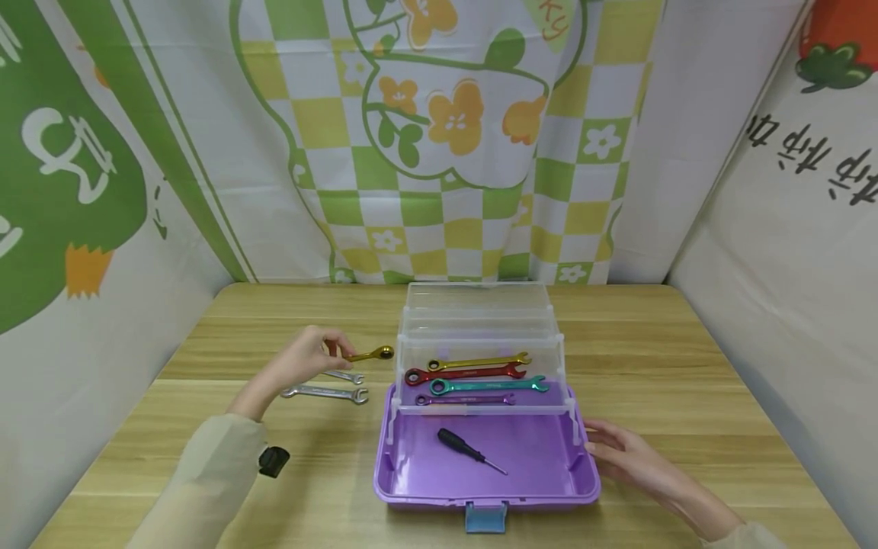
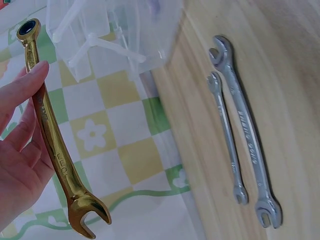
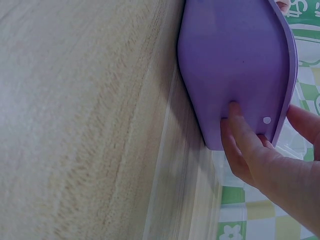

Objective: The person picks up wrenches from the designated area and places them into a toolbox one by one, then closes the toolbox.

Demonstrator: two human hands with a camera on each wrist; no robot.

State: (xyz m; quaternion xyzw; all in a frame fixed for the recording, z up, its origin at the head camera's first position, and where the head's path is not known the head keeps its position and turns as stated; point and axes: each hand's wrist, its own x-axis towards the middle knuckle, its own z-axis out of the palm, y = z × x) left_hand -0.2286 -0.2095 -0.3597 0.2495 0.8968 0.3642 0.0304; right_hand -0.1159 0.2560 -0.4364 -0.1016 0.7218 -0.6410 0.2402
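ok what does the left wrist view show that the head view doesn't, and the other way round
Only the left wrist view: the open end of the held gold wrench, and the marking on its shaft.

Only the head view: the black screwdriver inside the purple box, the red wrench, and the right hand touching the box's side.

Both: the left hand gripping that gold wrench, two silver wrenches on the table, the clear trays and checkered cloth.
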